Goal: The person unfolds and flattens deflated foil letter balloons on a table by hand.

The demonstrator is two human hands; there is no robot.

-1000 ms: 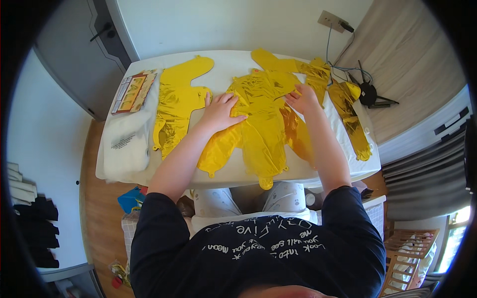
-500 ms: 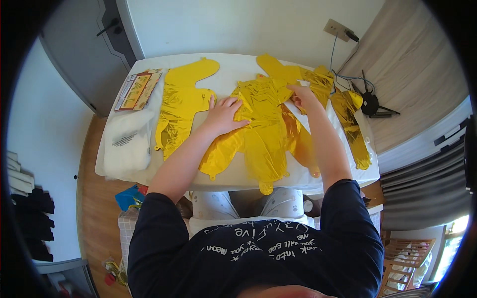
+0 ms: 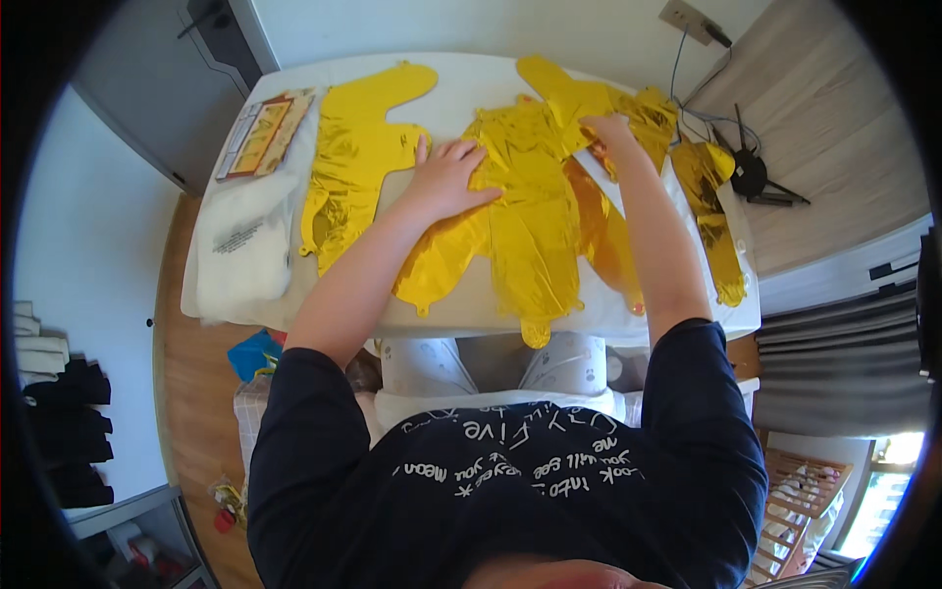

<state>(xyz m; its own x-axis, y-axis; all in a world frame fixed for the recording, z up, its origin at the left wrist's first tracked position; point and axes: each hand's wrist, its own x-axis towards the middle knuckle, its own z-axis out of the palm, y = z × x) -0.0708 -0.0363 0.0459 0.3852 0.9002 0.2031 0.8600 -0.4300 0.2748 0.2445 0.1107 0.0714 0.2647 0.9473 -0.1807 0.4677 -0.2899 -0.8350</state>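
Several flat, crinkled gold foil balloons lie on the white-covered table. My left hand point(image 3: 453, 180) rests with fingers spread on the left edge of the middle foil balloon point(image 3: 535, 231), which has rounded lobes and hangs slightly over the near table edge. At that balloon's upper right, my right hand point(image 3: 610, 135) pinches its edge; part of its fingers is hidden. Left of my left hand lies another foil balloon point(image 3: 348, 147), curved at the top. To the right, a narrow foil balloon point(image 3: 714, 221) stretches toward the near edge, and one more foil piece point(image 3: 559, 90) sits beyond my right hand.
On the table's left are a printed packet point(image 3: 263, 137) and a white plastic package point(image 3: 242, 250). A black router point(image 3: 751, 175) with antennas and cables stands at the right by the wall. A wall socket point(image 3: 687, 20) is above it. My legs point(image 3: 422, 365) are under the near table edge.
The whole view has tilted, so the table sits higher in the picture. Both hands keep about the same places on the middle balloon.
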